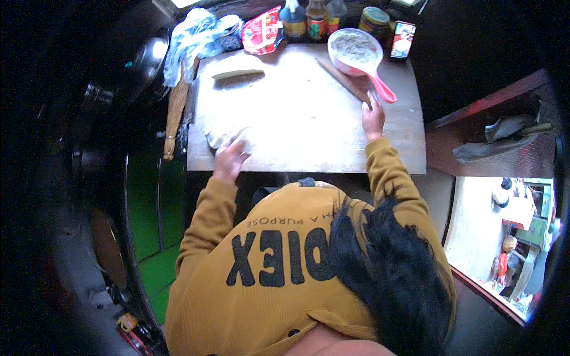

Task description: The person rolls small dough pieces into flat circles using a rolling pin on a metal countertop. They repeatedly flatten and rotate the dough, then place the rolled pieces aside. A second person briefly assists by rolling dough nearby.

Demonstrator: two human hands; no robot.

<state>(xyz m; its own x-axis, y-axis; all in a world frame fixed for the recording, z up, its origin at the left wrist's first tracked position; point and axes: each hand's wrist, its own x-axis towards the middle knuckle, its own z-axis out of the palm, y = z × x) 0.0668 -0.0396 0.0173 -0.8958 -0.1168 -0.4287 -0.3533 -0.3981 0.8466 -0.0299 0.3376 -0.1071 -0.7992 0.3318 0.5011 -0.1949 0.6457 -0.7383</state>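
At the near left of a floured wooden board (396, 151), my left hand (230, 155) is at some pale dough (216, 137). Glare washes out its fingertips, so whether it grips a piece is unclear. On the right, my right hand (374, 118) has its thumb and fingers around the near end of a wooden rolling pin (340, 79). The pin lies slanted on the board. Just beyond that hand is a pink-handled scoop (383, 87) filled with flour (355, 46). A long pale piece of dough (238, 66) rests at the back left.
Behind the board stand a red packet (262, 31), a blue-capped bottle (293, 20), a sauce bottle (316, 22), a lidded jar (375, 20) and a lit phone (403, 40). A plastic bag (191, 40) and a straw whisk broom (176, 115) are along the left edge.
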